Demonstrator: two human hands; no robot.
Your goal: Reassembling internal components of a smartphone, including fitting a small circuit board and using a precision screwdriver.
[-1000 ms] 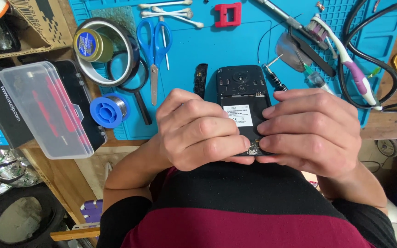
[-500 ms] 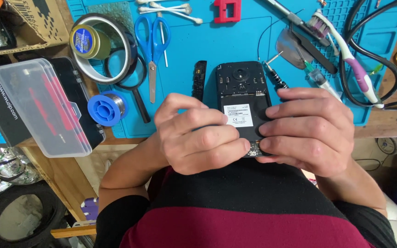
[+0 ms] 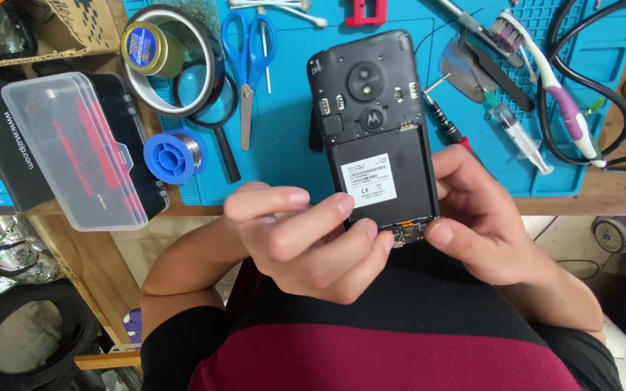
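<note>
one opened phone (image 3: pixel 374 123), two hands: left hand (image 3: pixel 306 242), right hand (image 3: pixel 483 217)

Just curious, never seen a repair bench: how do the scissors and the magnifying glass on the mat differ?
The scissors have blue handles; the magnifying glass is black. The scissors lie straight up the blue mat; the magnifying glass lies slanted, partly under a tape ring. Neither hand touches them.
</note>
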